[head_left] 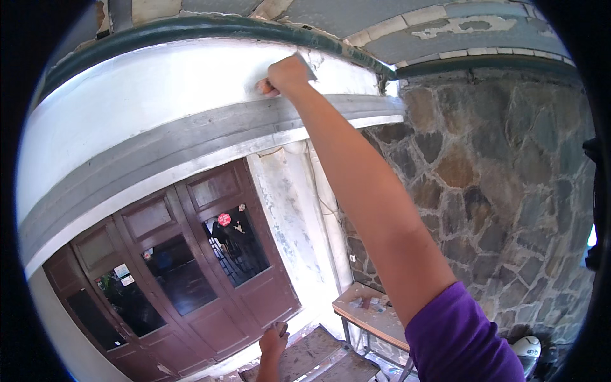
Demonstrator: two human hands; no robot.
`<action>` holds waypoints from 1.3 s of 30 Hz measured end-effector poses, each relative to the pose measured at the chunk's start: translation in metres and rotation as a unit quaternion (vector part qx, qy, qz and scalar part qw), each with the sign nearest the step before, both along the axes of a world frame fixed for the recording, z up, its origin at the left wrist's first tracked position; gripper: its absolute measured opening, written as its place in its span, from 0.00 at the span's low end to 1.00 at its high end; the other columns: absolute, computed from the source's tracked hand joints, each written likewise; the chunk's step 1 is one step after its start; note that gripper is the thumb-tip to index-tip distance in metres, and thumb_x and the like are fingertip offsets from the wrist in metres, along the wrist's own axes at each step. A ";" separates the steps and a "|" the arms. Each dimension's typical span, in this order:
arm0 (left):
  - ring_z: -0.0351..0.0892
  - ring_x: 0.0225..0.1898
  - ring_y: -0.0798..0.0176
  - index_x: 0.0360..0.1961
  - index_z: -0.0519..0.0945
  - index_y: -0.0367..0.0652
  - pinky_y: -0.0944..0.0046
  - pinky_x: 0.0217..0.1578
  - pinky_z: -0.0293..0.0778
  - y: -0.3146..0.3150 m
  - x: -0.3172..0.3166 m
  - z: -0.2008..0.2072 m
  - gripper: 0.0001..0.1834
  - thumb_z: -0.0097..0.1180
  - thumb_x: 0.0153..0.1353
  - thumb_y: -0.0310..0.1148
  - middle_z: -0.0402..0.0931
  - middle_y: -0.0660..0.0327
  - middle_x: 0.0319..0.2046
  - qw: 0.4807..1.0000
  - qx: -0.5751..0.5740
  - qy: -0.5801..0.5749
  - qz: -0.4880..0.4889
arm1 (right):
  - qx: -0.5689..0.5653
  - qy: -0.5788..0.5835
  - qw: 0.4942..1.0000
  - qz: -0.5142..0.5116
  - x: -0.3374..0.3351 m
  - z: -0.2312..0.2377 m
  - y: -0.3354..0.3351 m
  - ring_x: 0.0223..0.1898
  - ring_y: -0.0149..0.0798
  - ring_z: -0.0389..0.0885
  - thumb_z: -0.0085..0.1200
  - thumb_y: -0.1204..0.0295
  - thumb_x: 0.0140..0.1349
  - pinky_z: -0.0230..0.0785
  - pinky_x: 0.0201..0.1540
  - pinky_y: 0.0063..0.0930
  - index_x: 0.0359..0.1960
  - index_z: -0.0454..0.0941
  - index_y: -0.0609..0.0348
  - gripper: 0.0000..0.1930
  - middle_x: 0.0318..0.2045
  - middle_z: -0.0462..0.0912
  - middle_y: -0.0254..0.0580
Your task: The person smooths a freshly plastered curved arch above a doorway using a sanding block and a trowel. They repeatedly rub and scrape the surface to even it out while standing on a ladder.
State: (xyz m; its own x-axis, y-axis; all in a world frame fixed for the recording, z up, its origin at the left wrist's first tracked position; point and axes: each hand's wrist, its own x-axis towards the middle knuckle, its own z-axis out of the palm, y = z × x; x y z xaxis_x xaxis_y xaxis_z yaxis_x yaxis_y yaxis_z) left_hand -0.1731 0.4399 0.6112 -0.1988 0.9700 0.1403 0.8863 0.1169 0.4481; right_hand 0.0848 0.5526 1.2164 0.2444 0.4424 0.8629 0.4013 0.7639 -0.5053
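Observation:
My right hand [289,73] is raised high, its arm stretched up across the view. Its fingers are wrapped round a scraper [309,66] with a flat grey blade; the brownish end of its handle sticks out below the fist. The blade lies at the white wall band [159,79], near some rough, peeling patches. Low in the view, my left hand [273,340] is closed in front of the brown door, near its bottom corner. Something small and dark shows at its fingers, too small to name.
Brown panelled doors [210,321] with glass panes stand at the left, under a grey ledge [146,137]. A dark green pipe [191,28] runs above. A littered table [356,302] stands below, beside a stone wall [490,184]. A white helmet [527,349] sits at lower right.

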 end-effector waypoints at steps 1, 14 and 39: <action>0.75 0.57 0.43 0.63 0.70 0.45 0.48 0.56 0.72 0.000 0.000 -0.001 0.36 0.66 0.55 0.48 0.77 0.46 0.54 1.000 0.001 0.004 -0.011 | 0.018 -0.028 0.999 0.018 0.004 -0.002 0.002 0.38 0.46 0.88 0.54 0.69 0.56 0.80 0.41 0.37 0.31 0.85 0.64 0.12 0.32 0.87 0.55; 0.79 0.51 0.40 0.56 0.74 0.42 0.46 0.51 0.75 0.012 -0.009 -0.019 0.33 0.67 0.54 0.50 0.81 0.44 0.47 0.999 0.047 0.023 -0.011 | -0.027 -0.079 0.996 0.006 0.029 -0.047 -0.050 0.19 0.38 0.85 0.46 0.77 0.52 0.78 0.28 0.28 0.20 0.84 0.66 0.13 0.18 0.84 0.48; 0.77 0.55 0.44 0.62 0.71 0.44 0.48 0.53 0.73 0.006 -0.004 -0.009 0.37 0.67 0.54 0.49 0.79 0.46 0.51 0.998 0.013 0.053 -0.020 | -0.067 -0.052 0.996 -0.005 0.044 -0.054 -0.045 0.48 0.54 0.85 0.51 0.69 0.54 0.76 0.52 0.41 0.37 0.84 0.70 0.16 0.44 0.84 0.62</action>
